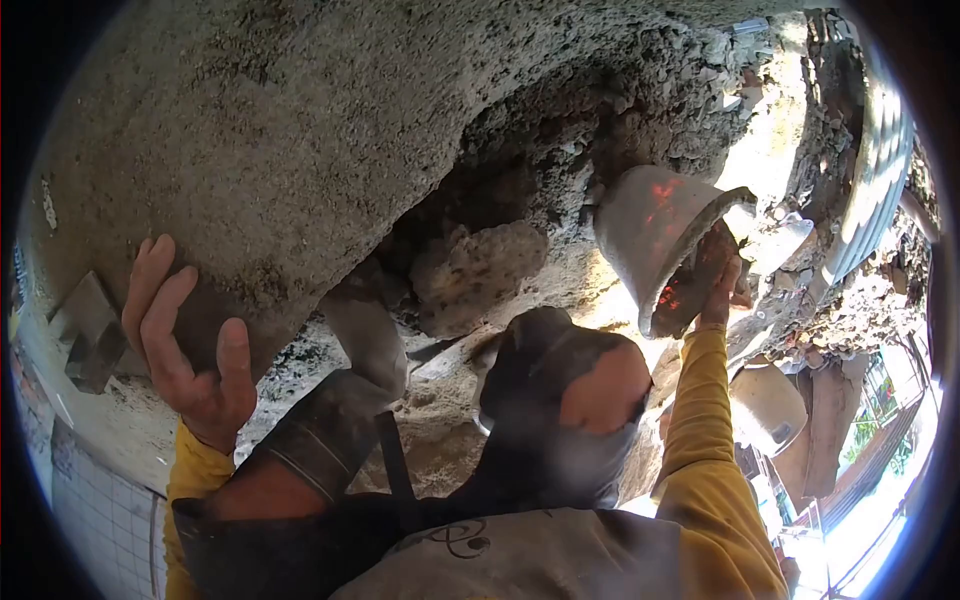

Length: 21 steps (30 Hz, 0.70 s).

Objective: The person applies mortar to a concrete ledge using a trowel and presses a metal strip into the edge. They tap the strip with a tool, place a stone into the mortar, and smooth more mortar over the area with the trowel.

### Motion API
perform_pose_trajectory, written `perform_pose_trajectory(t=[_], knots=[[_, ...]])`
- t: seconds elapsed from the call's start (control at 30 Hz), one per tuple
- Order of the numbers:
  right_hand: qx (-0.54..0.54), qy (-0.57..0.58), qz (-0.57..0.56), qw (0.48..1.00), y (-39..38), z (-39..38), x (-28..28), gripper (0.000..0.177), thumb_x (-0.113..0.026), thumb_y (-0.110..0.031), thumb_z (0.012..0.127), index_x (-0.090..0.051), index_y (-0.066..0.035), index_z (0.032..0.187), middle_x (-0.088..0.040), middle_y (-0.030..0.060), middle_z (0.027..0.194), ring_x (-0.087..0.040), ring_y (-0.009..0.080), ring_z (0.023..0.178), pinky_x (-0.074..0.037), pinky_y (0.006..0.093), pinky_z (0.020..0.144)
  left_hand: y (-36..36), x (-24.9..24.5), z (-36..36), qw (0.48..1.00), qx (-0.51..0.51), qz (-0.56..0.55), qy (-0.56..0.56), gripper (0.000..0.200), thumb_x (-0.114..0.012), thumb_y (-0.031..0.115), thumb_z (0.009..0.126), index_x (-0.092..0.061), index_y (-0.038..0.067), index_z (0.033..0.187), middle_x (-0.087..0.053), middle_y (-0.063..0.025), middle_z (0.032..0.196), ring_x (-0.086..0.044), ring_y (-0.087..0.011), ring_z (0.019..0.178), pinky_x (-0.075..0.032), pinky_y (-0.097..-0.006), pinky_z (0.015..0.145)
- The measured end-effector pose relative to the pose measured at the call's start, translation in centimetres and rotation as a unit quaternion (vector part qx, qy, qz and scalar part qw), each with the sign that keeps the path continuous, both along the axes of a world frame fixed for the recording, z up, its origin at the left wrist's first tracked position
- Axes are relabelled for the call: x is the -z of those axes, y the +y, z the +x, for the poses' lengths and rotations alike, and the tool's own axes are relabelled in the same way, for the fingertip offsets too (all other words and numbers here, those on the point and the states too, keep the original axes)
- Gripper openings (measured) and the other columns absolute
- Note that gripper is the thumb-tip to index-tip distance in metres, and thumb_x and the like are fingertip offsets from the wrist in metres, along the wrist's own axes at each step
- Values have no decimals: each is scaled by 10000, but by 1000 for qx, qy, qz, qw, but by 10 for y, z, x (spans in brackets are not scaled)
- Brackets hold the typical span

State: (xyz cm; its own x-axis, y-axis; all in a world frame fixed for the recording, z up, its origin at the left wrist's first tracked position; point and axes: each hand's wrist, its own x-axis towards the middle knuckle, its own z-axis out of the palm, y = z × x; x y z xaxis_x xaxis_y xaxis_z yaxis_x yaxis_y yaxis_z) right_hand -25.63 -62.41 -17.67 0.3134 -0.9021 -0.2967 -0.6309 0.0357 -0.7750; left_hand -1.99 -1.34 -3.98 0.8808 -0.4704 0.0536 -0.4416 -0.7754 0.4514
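My left hand [190,360] is raised at the left with its fingers apart and nothing in them, in front of the broad, rough sandy grey surface [290,130]. Close beside it is a grey blocky object [88,330] whose kind I cannot make out. At the right, my right hand [722,292] grips a tilted grey bucket [655,235] at its open mouth. Red marks show on the bucket's wall, and some fingers are hidden in its shadow. A yellow sleeve covers each of my arms.
A person in dark clothing and a dark head covering [540,350] is close in the middle. Their grey glove [365,335] is by a rough stone [480,275]. Rubble [690,110], corrugated sheet [875,170] and another pale bucket [768,408] lie to the right.
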Motion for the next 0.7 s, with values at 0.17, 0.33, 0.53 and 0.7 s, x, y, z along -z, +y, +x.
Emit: perform_pose_trajectory(t=[0.17,0.33,0.53,0.7], knots=[[-7,-16,29,999,9,17,1,335,-739,-401,895,-640,-124,734,-597,-36,669,-519,87,577,-419,281,547,-3,1,-2,1000,7,16,-25,414,-534,261,1012,-502,-36,1299,-490,-206,1425,-455,-359,1340,-345,-462,1136],[-12,-48,42,998,22,36,-11,338,-743,-401,890,-639,-120,734,-603,-33,679,-527,92,589,-428,293,559,-8,2,-5,999,-7,-7,-40,387,-553,242,1001,-537,-24,1282,-518,-168,1417,-471,-324,1330,-341,-432,1129],[-113,34,-267,956,-9,2,-35,304,-731,-250,874,-628,9,753,-564,9,653,-492,134,591,-417,324,570,-2,-42,-18,1000,-15,11,-2,385,-525,252,1001,-547,17,1305,-556,-155,1373,-464,-340,1331,-284,-454,1146],[-10,-157,88,984,72,7,-155,141,-709,-150,855,-684,-15,822,-626,34,646,-562,138,554,-441,289,543,46,-192,-163,949,-71,49,304,388,-512,233,996,-544,11,1314,-572,-184,1333,-507,-337,1289,-339,-430,1117]])
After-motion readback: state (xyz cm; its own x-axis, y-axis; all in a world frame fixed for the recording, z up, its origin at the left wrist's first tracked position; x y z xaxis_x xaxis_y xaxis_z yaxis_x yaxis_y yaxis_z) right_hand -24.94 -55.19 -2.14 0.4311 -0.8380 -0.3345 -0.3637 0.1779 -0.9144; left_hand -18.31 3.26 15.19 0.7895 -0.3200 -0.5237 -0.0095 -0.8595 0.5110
